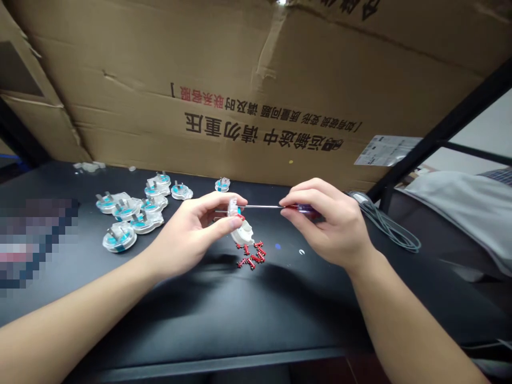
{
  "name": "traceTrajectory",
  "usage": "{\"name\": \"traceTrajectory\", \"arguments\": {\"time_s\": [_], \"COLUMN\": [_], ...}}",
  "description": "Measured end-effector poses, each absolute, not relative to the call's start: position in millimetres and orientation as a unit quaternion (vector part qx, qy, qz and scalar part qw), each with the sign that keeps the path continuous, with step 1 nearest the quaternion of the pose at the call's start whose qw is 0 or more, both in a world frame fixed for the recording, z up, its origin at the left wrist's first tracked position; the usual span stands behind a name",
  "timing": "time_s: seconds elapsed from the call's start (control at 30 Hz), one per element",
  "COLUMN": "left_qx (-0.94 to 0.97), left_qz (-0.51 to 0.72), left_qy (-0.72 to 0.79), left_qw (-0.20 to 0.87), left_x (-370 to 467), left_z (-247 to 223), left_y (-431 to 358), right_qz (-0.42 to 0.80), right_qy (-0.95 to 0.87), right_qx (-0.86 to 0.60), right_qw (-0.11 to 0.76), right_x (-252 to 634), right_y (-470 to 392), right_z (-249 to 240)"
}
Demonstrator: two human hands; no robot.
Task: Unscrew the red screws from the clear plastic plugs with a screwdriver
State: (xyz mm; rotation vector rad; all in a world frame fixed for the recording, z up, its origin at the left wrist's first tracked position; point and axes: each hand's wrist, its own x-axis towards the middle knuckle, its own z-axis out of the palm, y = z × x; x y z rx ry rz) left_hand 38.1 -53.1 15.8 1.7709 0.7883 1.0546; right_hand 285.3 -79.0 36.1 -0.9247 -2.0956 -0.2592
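My left hand (196, 229) grips a clear and white power plug (233, 208) on its side, its metal pins pointing left between the fingers. A small red piece shows by my left thumb. In my right hand (328, 218) is a screwdriver (306, 209) with a red and purple handle. Its thin shaft runs level to the left, and the tip reaches the plug's right face; whether it sits in a screw is too small to tell. Below the plug lie a white plastic cover (243, 233) and several small red parts with metal ends (251, 260).
Several clear plugs with blue inserts (128, 208) lie on the black table (240, 320) at the left. One more plug (222, 184) stands at the back. A coiled grey cable (390, 226) lies right. A cardboard sheet (224, 53) closes off the back.
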Motion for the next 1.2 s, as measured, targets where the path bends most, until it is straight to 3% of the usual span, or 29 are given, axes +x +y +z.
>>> {"name": "traceTrajectory", "arguments": {"time_s": [0.3,0.47,0.6,0.77,0.97,1.2], "left_qx": [0.678,0.672,0.673,0.719,0.772,0.774], "left_qz": [0.45,0.446,0.432,0.431,0.457,0.441], "left_qy": [0.322,0.312,0.293,0.271,0.267,0.281], "left_qw": [0.484,0.503,0.525,0.473,0.353,0.356], "left_x": [37,39,42,44,43,45], "left_z": [12,13,13,10,6,8], "left_y": [-46,-48,-55,-59,-57,-60], "right_qz": [-0.016,0.153,0.202,0.329,0.315,0.24], "right_qy": [-0.821,-0.773,-0.76,-0.692,-0.688,-0.695], "right_qx": [-0.431,-0.442,-0.405,-0.426,-0.449,-0.44], "right_qw": [0.374,0.429,0.467,0.481,0.475,0.516], "right_x": [289,282,259,239,238,235], "right_y": [-65,-69,-82,-90,-89,-91], "right_z": [25,20,17,14,15,15]}}
